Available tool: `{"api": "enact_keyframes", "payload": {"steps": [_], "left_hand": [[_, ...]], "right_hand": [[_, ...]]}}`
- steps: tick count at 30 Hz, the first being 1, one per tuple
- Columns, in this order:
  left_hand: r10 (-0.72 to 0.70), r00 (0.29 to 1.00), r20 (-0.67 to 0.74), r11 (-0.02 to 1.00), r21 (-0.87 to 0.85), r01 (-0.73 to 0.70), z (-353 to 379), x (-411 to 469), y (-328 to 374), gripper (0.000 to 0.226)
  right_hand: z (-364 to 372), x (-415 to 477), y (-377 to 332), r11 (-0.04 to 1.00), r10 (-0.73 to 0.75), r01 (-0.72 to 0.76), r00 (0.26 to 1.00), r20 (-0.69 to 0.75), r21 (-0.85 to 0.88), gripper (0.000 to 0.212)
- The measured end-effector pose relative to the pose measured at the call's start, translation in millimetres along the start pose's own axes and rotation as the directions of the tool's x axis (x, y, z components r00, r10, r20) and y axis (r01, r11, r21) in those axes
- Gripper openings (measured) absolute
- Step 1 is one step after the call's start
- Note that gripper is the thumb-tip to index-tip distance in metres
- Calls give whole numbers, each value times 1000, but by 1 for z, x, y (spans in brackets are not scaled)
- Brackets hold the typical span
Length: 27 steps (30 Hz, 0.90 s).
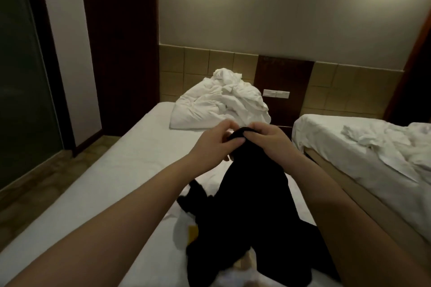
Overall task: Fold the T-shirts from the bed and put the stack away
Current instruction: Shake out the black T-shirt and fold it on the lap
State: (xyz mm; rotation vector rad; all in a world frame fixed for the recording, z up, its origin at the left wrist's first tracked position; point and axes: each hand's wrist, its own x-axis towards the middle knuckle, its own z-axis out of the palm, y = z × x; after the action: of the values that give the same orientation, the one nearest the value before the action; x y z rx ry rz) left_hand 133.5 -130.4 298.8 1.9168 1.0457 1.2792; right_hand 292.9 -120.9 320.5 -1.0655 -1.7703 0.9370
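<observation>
both hands pinch the top edge of a black t-shirt [251, 193], the left hand [214, 144] and right hand [268, 140] close together, lifting it so the cloth hangs and straightens above the bed [130, 161] (likely hunting for the collar or shoulders), its lower part trailing on the sheet; a crumpled white duvet [219, 102] sits well apart by the headboard
</observation>
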Motion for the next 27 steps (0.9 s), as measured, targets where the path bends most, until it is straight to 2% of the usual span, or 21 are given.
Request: {"api": "enact_keyframes", "payload": {"steps": [2, 3, 5, 7, 8, 10, 11, 14, 17, 19, 21, 22, 25, 27], "left_hand": [[18, 999, -28, 999, 37, -17, -1, 0, 17, 15], [13, 998, -62, 999, 35, -10, -1, 1, 24, 15], [-2, 988, -151, 1000, -19, -1, -3, 4, 36, 12], [15, 969, -247, 997, -68, -32, -7, 12, 48, 22], [32, 961, -275, 995, -85, -58, -10, 16, 55, 26], [58, 953, -297, 987, -124, -99, -14, 25, 69, 29], [72, 950, -303, 986, -125, -115, -17, 31, 76, 30], [102, 940, -326, 985, -100, -141, -30, 49, 99, 27], [137, 919, -368, 977, -102, -187, -52, 60, 115, 22], [207, 908, -365, 978, 84, -189, -69, 61, 122, 21], [249, 902, -353, 951, 266, -159, -83, 61, 125, 26], [253, 898, -361, 943, 300, -145, -90, 60, 125, 23], [206, 873, -442, 963, 253, -99, -109, 53, 121, 12], [200, 847, -493, 957, 283, -62, -123, 50, 112, 13]], "right_hand": [[-2, -1, -6, 993, -87, 73, 985, -152, -96, 8], [-2, -2, -8, 978, -151, 104, 953, -264, -182, 13], [4, -9, -9, 924, -318, 166, 833, -452, -345, 22], [17, -22, -10, 849, -478, 241, 730, -489, -470, 21], [24, -28, -10, 797, -538, 249, 707, -458, -551, 22], [35, -34, -7, 712, -573, 223, 733, -367, -666, 32], [37, -33, -8, 728, -533, 212, 773, -344, -652, 39], [29, -22, -20, 878, -319, 150, 892, -320, -455, 53], [14, -8, -34, 956, -182, 128, 965, -190, -263, 38], [8, -2, -39, 966, -187, 174, 981, -55, -189, 20], [3, -1, -45, 979, -182, 185, 982, 45, -88, 14], [1, 0, -47, 984, -162, 167, 983, 92, -57, 15], [-12, 0, -48, 995, -31, 51, 973, 227, -84, 13], [-22, 1, -41, 990, 34, 0, 969, 244, -139, 11]]}}
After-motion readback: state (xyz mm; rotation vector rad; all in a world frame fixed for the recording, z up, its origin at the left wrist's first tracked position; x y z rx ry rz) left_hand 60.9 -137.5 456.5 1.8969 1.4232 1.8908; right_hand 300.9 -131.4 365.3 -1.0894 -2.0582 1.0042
